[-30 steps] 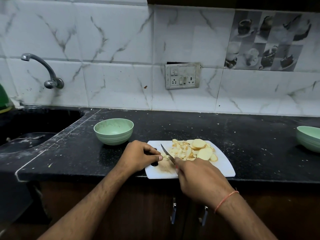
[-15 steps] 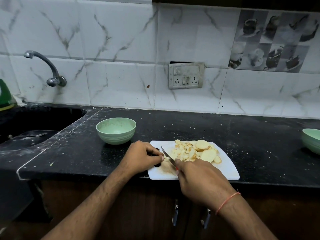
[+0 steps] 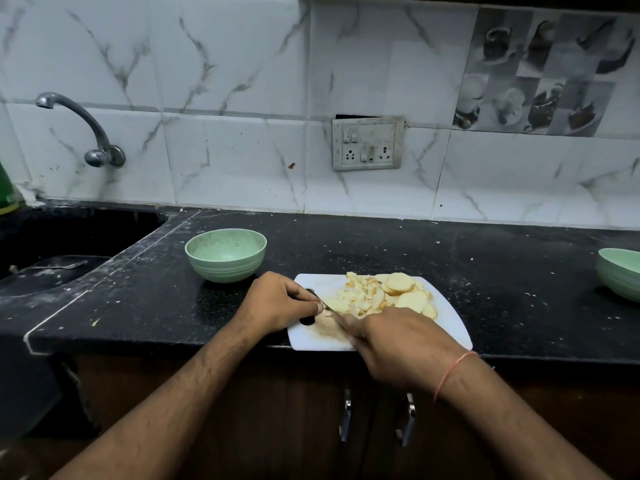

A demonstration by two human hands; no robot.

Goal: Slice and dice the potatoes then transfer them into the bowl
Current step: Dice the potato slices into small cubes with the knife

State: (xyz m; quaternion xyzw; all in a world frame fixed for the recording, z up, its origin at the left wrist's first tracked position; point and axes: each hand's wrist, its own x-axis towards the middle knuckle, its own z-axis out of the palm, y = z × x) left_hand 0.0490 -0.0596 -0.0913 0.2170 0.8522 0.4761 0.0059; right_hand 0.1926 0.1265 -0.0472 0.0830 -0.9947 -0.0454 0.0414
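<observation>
A white cutting board (image 3: 446,327) lies at the front edge of the black counter. On it sits a heap of diced potato (image 3: 360,296), with round potato slices (image 3: 401,283) at its right. My right hand (image 3: 398,344) grips a knife (image 3: 330,310); its blade lies low on the board and points left, towards my other hand. My left hand (image 3: 277,303) rests on the board's left end, thumb and forefinger pinched on a small pale potato piece by the blade tip. A green bowl (image 3: 225,258) with nothing in it stands just behind and left of the board.
A second green bowl (image 3: 620,275) stands at the right edge of the counter. A dark sink (image 3: 69,237) with a wall tap (image 3: 86,133) lies to the left. A socket plate (image 3: 367,143) is on the tiled wall. Cabinet handles (image 3: 346,420) hang below the counter.
The knife blade has come down from a raised tilt to lie low on the board beside my left thumb. Both hands stay at the same spot on the board.
</observation>
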